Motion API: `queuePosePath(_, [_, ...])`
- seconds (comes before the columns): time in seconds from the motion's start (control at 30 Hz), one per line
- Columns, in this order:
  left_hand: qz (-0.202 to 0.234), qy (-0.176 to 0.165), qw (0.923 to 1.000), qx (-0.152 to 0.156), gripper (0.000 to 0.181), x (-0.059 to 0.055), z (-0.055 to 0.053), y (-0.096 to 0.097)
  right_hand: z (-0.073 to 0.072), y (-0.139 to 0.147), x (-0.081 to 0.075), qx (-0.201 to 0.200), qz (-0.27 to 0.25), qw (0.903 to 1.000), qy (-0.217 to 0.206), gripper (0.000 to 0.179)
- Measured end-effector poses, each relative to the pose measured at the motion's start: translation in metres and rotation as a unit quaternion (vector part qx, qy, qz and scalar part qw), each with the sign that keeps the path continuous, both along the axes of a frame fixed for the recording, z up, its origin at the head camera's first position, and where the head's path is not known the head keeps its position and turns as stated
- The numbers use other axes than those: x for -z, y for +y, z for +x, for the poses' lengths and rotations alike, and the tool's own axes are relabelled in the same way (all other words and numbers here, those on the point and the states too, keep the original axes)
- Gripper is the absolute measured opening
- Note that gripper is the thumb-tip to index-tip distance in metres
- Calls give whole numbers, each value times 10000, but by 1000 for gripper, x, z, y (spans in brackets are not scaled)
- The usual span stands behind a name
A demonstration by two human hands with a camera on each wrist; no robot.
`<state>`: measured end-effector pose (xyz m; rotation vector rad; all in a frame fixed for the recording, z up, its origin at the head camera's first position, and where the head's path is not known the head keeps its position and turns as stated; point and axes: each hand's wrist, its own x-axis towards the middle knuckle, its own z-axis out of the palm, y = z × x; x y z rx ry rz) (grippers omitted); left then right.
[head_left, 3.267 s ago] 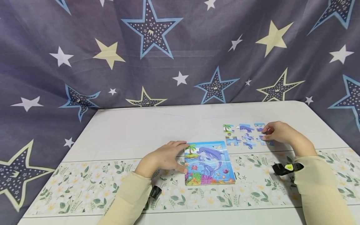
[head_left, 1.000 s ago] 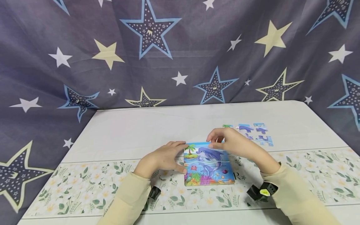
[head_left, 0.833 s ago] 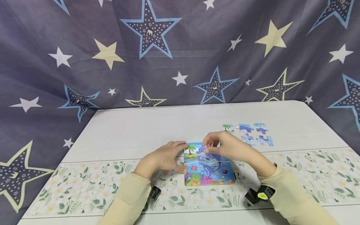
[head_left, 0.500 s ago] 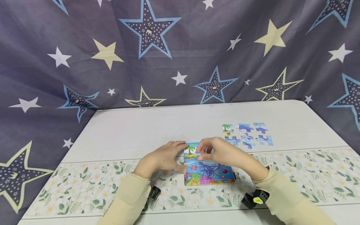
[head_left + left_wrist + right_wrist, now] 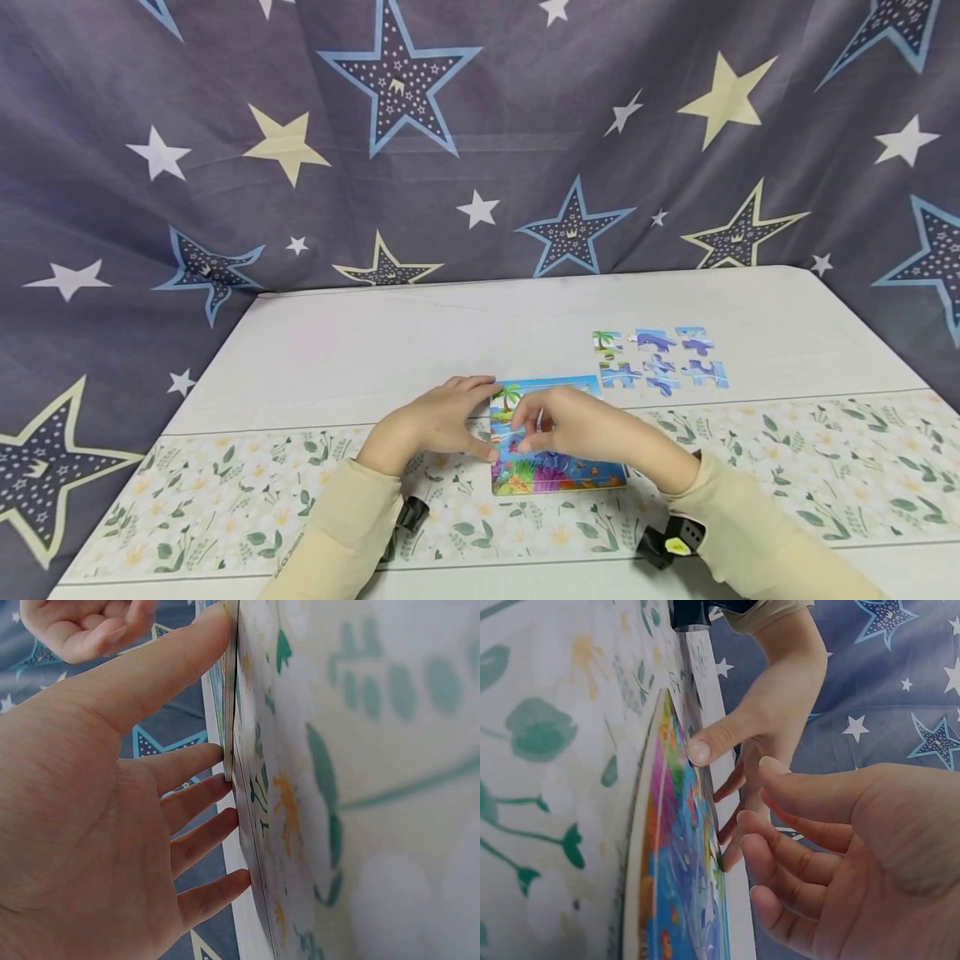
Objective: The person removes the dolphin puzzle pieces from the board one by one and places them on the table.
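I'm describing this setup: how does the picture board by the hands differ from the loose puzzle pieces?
The picture board is one large, straight-edged panel; the loose puzzle pieces are small, with knobs and notches. The left hand touches the board, while no hand touches the pieces. The board reaches onto the floral strip; the pieces lie on the plain white surface. Both include a palm tree image.

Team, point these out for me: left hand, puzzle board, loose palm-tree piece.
Left hand [image 5: 438,418]: head view, on the back of the hand.
Puzzle board [image 5: 558,486]: head view, on its lower border.
Palm-tree piece [image 5: 604,340]: head view, on the printed leaves.
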<state>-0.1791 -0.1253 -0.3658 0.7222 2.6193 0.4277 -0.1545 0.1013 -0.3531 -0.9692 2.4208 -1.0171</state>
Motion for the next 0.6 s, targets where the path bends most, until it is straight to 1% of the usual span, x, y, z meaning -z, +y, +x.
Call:
queuePosePath(0.1, [29, 15, 10000, 19, 96, 0, 0, 0, 2, -3, 2, 10, 98, 9999, -34, 12])
queuePosePath(0.27, [17, -1, 10000, 2, 96, 1, 0, -1, 4, -7, 5, 50, 300, 9995, 106, 14])
queuePosePath(0.47, [21, -13, 10000, -12, 95, 1, -1, -1, 7, -10, 9, 216, 670, 9967, 403, 24])
queuePosePath(0.6, [45, -40, 10000, -19, 95, 1, 0, -1, 8, -13, 11, 291, 791, 9956, 419, 31])
